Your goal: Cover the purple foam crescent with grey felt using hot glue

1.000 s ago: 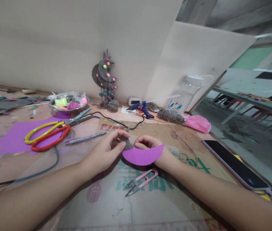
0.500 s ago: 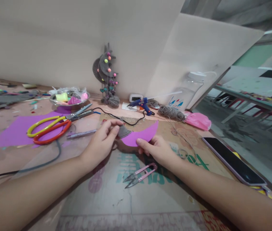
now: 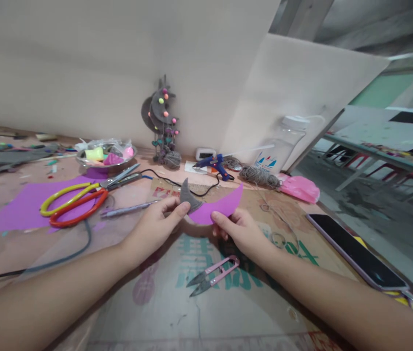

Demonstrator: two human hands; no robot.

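Pinching a grey felt piece in your left hand, you gripped the purple crescent with your right hand, both above the cardboard.
Pink snips lay just below your hands; scissors and a pen lay left, a phone right. The metal dish behind held coloured scraps.

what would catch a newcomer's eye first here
Most striking is the purple crescent cutout at the centre, held above the cardboard mat by the right hand, while the left hand pinches a grey felt piece against its left tip. Next come the yellow and orange scissors lying on a purple sheet to the left. Small pink snips lie on the mat just below the hands.
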